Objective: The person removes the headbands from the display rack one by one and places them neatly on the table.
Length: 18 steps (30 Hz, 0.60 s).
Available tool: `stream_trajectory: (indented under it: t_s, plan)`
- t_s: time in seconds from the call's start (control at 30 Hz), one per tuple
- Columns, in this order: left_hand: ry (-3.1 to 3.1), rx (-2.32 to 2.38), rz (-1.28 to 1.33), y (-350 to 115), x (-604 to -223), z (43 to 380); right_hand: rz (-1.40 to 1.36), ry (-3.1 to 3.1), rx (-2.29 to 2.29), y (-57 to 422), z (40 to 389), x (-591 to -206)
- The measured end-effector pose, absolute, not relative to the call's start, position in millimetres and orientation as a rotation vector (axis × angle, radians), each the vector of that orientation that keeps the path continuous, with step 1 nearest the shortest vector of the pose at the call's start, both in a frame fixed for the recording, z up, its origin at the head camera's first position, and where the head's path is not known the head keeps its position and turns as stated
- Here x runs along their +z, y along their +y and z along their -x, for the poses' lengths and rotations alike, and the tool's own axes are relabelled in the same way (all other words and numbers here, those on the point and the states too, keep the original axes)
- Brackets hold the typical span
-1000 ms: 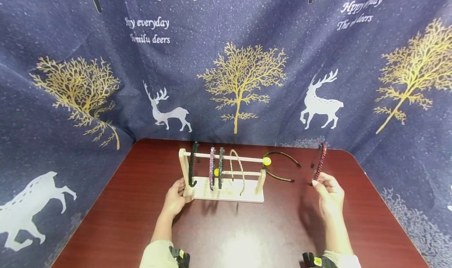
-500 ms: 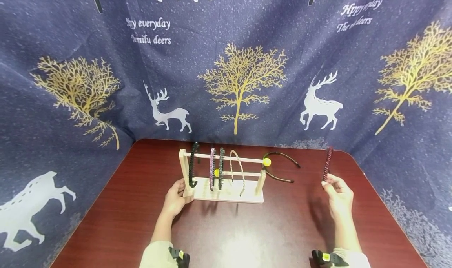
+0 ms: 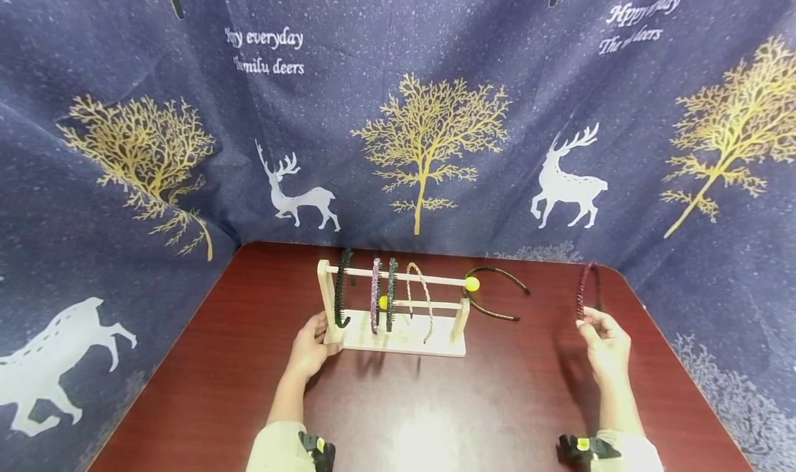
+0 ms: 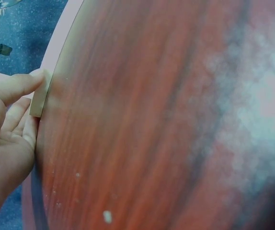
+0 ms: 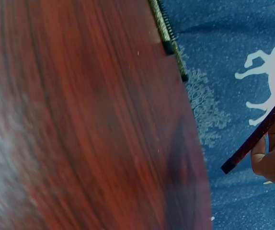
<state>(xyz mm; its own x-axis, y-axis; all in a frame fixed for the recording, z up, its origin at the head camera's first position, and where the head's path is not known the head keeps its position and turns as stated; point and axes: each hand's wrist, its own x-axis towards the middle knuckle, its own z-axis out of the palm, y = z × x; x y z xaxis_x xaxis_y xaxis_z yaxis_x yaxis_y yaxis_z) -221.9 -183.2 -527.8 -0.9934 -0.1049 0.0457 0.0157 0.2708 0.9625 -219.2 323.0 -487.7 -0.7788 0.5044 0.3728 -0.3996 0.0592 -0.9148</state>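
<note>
My left hand [image 3: 311,342] grips the left end of a pale wooden headband rack [image 3: 398,335]; in the left wrist view thumb and fingers pinch the base edge [image 4: 41,98]. Over the rack's upper bar hang a black headband [image 3: 340,292], a pink glittery headband [image 3: 375,299], a dark glittery headband [image 3: 391,296] and a beige braided headband [image 3: 426,303]. Off to the right, my right hand [image 3: 608,344] pinches one end of a dark red headband [image 3: 582,289], held up with its arch on top. The right wrist view shows this headband's black tip [image 5: 228,166] sticking out past the fingers.
A dark gold headband [image 3: 494,314] lies on the table by the rack's right end. Yellow balls [image 3: 472,284] cap the rack's bars. The reddish-brown table [image 3: 497,403] ends at a blue cloth backdrop [image 3: 348,112] with deer and trees.
My right hand has moved to the right with the dark red headband, which has turned so that its arch now shows. The left hand and the rack have stayed in place.
</note>
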Motion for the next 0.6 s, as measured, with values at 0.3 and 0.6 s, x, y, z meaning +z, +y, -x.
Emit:
stream_trajectory:
  t_s: [0.3, 0.6]
  plan:
    - [-2.449, -1.8, -0.064, -182, -526, 221, 0.128, -1.955, 1.489, 339, 226, -492]
    - [-2.438, -1.812, -0.084, -182, -526, 223, 0.142, -2.214, 1.144, 357, 238, -494]
